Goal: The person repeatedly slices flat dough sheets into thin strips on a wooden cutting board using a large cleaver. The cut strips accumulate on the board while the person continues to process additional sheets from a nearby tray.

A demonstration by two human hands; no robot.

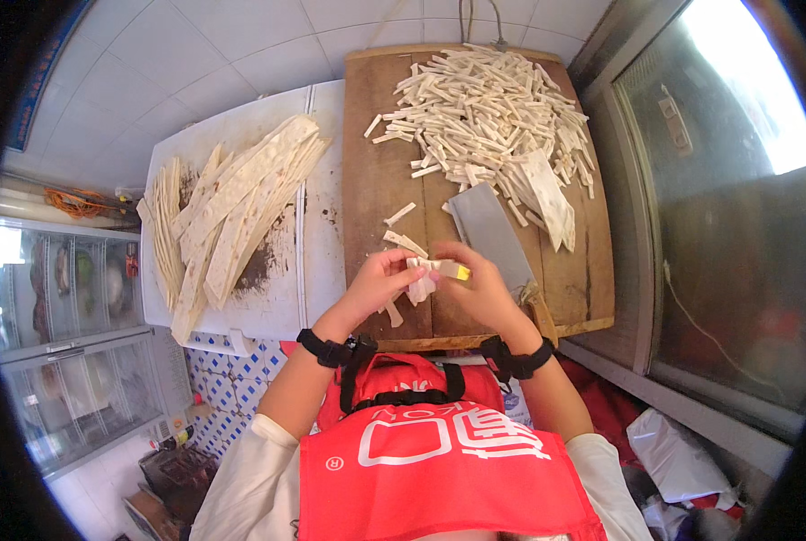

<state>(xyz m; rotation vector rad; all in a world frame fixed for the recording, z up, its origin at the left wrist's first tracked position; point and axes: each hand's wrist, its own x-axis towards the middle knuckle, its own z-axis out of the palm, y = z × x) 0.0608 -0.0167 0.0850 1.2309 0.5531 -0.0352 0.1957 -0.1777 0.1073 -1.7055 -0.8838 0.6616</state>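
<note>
Over the near edge of a wooden board (389, 182), my left hand (384, 274) grips a small bunch of pale flatbread strips (420, 280). My right hand (474, 277) is close beside it, fingers bent around a small pale item with a yellow end (455, 270); what that item is cannot be made out. Just beyond my right hand lies a cleaver (491, 230), its wide blade flat on the board and its wooden handle (543, 314) towards me. A few loose strips (403, 241) lie around my left hand.
A large heap of cut flatbread strips (484, 108) covers the board's far part, with longer uncut pieces (548, 196) at its near right. Stacked long flatbread sheets (254, 203) lie on a stained white surface (321, 270) at left. A glass-doored cabinet (734, 203) stands at right.
</note>
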